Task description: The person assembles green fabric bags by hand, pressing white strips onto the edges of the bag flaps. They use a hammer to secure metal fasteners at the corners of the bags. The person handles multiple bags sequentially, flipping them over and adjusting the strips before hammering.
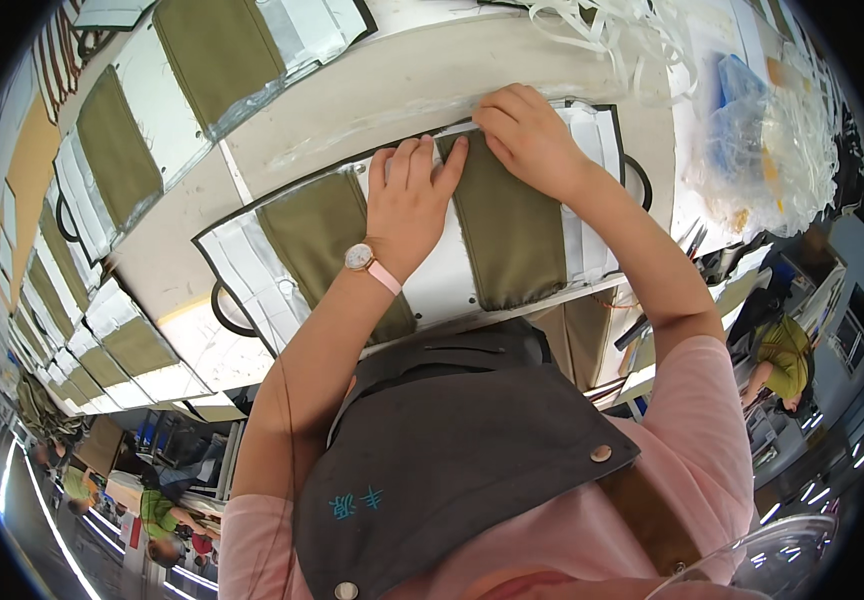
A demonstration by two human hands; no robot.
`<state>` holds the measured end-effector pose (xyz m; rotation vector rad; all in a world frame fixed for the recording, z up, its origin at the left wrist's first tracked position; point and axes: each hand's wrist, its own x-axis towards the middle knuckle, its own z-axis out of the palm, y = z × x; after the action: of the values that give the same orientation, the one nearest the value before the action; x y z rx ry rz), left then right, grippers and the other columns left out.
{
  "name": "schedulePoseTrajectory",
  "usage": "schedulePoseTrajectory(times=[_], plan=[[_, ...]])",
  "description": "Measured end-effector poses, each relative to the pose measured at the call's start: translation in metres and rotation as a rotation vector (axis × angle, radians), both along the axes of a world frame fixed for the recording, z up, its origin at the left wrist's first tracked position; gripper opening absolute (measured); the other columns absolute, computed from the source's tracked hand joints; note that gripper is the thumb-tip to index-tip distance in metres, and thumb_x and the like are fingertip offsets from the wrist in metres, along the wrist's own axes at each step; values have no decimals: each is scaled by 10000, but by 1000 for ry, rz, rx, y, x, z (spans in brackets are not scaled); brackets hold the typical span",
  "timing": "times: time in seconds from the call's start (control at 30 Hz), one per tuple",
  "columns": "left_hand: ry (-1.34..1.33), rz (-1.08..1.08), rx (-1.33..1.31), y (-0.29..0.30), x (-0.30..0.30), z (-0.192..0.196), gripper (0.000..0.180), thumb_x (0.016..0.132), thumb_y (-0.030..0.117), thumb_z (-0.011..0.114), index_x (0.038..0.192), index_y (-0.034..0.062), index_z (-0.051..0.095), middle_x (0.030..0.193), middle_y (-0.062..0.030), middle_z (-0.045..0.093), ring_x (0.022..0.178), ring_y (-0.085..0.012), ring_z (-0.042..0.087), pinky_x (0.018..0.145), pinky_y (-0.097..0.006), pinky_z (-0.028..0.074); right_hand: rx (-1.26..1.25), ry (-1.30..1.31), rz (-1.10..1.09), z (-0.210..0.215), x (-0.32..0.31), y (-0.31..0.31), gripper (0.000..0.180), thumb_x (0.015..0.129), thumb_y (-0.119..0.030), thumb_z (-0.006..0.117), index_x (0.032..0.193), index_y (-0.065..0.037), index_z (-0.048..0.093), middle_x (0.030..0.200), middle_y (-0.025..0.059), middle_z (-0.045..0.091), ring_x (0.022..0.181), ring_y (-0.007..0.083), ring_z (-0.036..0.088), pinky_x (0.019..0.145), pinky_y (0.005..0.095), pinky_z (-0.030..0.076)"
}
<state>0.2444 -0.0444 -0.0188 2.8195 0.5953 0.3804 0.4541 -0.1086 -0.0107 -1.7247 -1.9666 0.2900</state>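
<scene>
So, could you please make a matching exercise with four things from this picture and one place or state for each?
Things:
1. left hand
2. right hand
3. wristwatch
4. clear plastic bags

Places or states:
a. heaped at the right end of the table
b. pinching the panel's top edge
c. on the left wrist, pink strap
d. flat on the white panel, between two olive pockets

Pairs: 1-d, 2-b, 3-c, 4-a
</scene>
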Motion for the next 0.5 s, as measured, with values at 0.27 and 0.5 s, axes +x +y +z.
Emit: schedulePoseTrajectory(times=[0.27, 0.5], plan=[[-6, 13, -7, -1, 0, -4, 498, 847, 195, 680, 1339, 197, 604, 1240, -121, 522, 1193, -285, 477, 1015, -479, 378, -9, -202, 88, 4, 6, 0, 261, 717, -42, 692, 968, -50, 619, 1013, 69, 596, 984, 270, 574, 898, 397, 481], [-2, 23, -16, -3, -1, -6, 536, 845, 372, 729, 1339, 202, 609, 1244, -119, 518, 1214, -291, 456, 1038, -489, 357, 47, -299, 61, -3, -1, -2, 258, 711, -80, 661, 960, -29, 618, 996, 79, 585, 979, 262, 569, 889, 381, 477]])
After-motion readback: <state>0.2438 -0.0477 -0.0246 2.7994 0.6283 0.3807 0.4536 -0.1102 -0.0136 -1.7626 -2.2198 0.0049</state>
